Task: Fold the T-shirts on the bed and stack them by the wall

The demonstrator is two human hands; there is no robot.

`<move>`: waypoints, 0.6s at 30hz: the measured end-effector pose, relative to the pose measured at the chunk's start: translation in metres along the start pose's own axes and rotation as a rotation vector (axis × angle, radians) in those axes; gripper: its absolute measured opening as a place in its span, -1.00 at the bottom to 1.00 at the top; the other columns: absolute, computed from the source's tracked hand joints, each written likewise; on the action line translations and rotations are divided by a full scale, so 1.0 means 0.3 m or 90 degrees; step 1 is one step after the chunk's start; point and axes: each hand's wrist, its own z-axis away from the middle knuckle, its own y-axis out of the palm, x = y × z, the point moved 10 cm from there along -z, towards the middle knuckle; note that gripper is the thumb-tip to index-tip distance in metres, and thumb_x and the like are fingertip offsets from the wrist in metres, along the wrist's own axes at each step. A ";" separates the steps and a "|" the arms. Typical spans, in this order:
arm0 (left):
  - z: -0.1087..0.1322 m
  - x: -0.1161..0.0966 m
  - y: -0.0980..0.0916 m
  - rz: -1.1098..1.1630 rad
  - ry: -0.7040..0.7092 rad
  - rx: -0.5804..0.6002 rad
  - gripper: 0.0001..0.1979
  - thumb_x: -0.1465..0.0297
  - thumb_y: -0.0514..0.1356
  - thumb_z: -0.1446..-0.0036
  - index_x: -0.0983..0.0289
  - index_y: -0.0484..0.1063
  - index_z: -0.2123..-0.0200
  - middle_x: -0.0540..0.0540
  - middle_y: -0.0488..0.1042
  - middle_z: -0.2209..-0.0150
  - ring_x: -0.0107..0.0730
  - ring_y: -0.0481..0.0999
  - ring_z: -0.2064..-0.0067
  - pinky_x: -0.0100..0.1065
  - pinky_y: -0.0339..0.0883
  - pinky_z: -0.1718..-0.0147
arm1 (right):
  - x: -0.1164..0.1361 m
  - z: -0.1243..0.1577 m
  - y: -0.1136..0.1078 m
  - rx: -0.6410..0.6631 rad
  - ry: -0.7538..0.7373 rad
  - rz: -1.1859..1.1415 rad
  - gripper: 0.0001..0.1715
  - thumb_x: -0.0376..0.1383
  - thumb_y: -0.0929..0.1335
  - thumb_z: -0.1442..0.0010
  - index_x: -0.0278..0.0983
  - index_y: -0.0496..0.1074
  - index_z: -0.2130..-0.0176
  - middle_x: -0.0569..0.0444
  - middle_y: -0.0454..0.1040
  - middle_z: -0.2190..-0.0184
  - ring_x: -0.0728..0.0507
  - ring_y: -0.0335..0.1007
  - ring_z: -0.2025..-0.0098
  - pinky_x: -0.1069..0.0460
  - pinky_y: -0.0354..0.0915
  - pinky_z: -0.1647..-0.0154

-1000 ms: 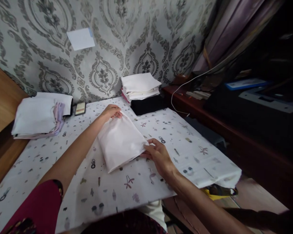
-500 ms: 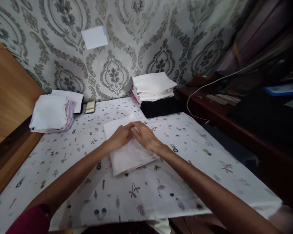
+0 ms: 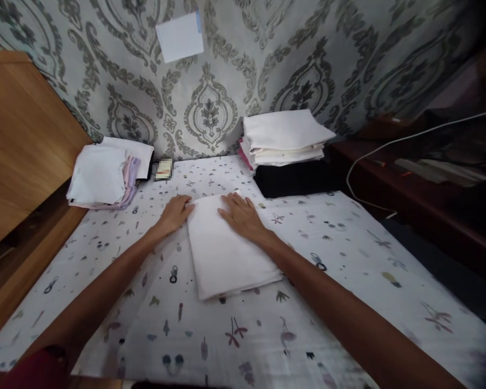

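Note:
A folded white cloth [image 3: 227, 251] lies flat in the middle of the patterned sheet [image 3: 328, 254] that covers the table. My left hand [image 3: 175, 213] rests at the cloth's far left corner, fingers stretched flat and touching its edge. My right hand [image 3: 241, 212] lies palm down on the cloth's far right part, fingers spread. Neither hand holds anything.
A stack of folded white and pink cloths [image 3: 105, 173] sits at the back left. Another white stack [image 3: 285, 138] rests on a black folded item [image 3: 294, 181] at the back right. A small card [image 3: 164, 168] lies near the wall. A wooden panel [image 3: 20, 140] stands left, a dark shelf with a white cable [image 3: 389, 148] right.
My hands met at the cloth's centre half a second ago and have since slid apart toward its far corners, flattening it. The view has shifted closer and to the left.

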 end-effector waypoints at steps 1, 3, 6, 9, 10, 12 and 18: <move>-0.032 0.010 -0.003 0.022 0.006 0.011 -0.60 0.15 0.04 -0.24 0.30 0.50 0.10 0.25 0.57 0.09 -0.06 0.49 0.01 -0.07 0.33 -0.04 | 0.002 -0.001 0.001 0.004 0.000 0.001 -0.28 0.00 0.09 -0.45 -0.31 0.13 -0.41 -0.16 0.09 -0.44 -0.26 -0.12 -0.49 -0.28 -0.15 -0.45; -0.086 0.010 0.000 0.083 0.024 0.033 -0.74 0.19 0.14 -0.12 0.26 0.49 0.33 0.14 0.56 0.26 -0.16 0.48 0.16 -0.17 0.35 0.10 | 0.005 -0.001 0.001 0.015 0.004 0.002 -0.27 0.01 0.10 -0.45 -0.31 0.11 -0.42 -0.15 0.08 -0.44 -0.26 -0.14 -0.49 -0.27 -0.16 -0.46; -0.125 0.003 0.008 0.224 0.031 0.042 -0.81 0.23 0.23 0.01 0.24 0.37 0.45 0.03 0.47 0.39 -0.31 0.41 0.32 -0.31 0.28 0.30 | 0.011 0.004 -0.003 0.028 0.007 0.007 -0.25 0.02 0.12 -0.44 -0.30 0.09 -0.43 -0.14 0.05 -0.45 -0.28 -0.17 -0.50 -0.28 -0.19 -0.46; -0.121 0.011 0.035 0.344 0.010 0.079 -0.73 0.16 0.24 -0.04 0.22 0.30 0.40 -0.08 0.32 0.51 -0.42 0.28 0.46 -0.40 0.12 0.45 | 0.015 0.008 -0.005 0.036 0.004 0.008 -0.25 0.03 0.14 -0.43 -0.29 0.10 -0.43 -0.14 0.03 -0.46 -0.29 -0.20 -0.50 -0.29 -0.21 -0.46; -0.116 0.016 0.040 0.342 0.005 0.089 -0.72 0.14 0.22 -0.08 0.21 0.28 0.37 -0.11 0.26 0.54 -0.44 0.23 0.49 -0.40 0.07 0.47 | 0.015 0.009 -0.005 0.036 0.003 0.007 -0.25 0.02 0.14 -0.43 -0.29 0.10 -0.42 -0.14 0.03 -0.46 -0.29 -0.20 -0.51 -0.29 -0.21 -0.46; -0.110 0.022 0.037 0.260 0.010 0.094 -0.74 0.14 0.17 -0.15 0.20 0.28 0.34 -0.12 0.19 0.57 -0.43 0.19 0.50 -0.39 0.03 0.47 | 0.013 0.009 -0.001 0.035 -0.001 0.005 -0.26 0.03 0.14 -0.43 -0.28 0.11 -0.42 -0.14 0.04 -0.46 -0.30 -0.20 -0.51 -0.30 -0.21 -0.46; -0.078 -0.051 -0.050 -0.115 0.072 0.003 -0.80 0.27 0.08 -0.24 0.23 0.39 0.16 0.09 0.42 0.35 -0.12 0.34 0.18 -0.19 0.19 0.17 | 0.002 0.003 0.020 0.016 -0.026 -0.009 -0.26 0.06 0.13 -0.43 -0.24 0.14 -0.40 -0.13 0.03 -0.46 -0.32 -0.20 -0.50 -0.33 -0.19 -0.45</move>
